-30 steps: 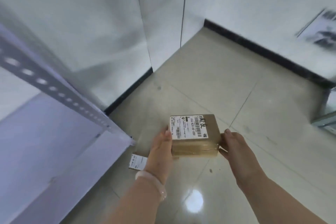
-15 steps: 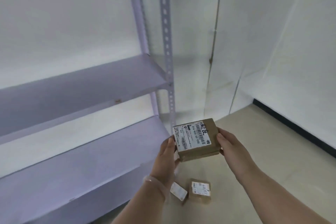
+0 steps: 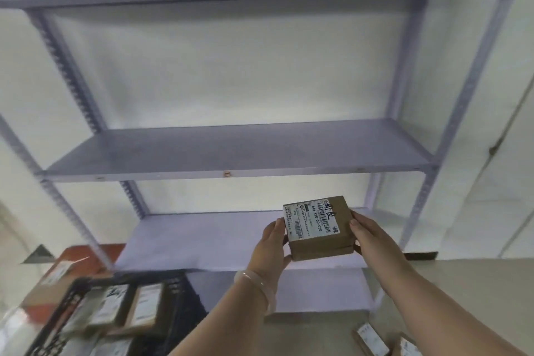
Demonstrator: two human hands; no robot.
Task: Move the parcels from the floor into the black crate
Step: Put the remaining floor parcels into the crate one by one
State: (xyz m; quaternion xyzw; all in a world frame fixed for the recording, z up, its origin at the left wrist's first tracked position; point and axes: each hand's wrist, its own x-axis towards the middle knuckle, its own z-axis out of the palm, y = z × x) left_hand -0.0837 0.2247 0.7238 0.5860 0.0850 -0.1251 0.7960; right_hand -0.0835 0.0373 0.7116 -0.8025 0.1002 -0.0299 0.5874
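Note:
A small brown cardboard parcel (image 3: pixel 320 243) with a white barcode label is held up in front of the shelving, between both hands. My left hand (image 3: pixel 270 246) grips its left side and my right hand (image 3: pixel 368 235) grips its right side. The black crate (image 3: pixel 179 300) sits on the floor at the lower left, with several labelled brown parcels (image 3: pixel 144 308) lying inside it. Two more small parcels (image 3: pixel 372 339) lie on the floor at the bottom right, partly cut off by the frame edge.
A pale purple metal shelving unit (image 3: pixel 231 153) with bare shelves stands against the white wall straight ahead. A cardboard box (image 3: pixel 55 277) and something red lie at the far left beside the crate. Beige tiled floor (image 3: pixel 476 283) extends to the right.
The view has swung left and up from the floor corner to face the shelving, bringing the black crate into sight. Both hands kept holding the same parcel throughout.

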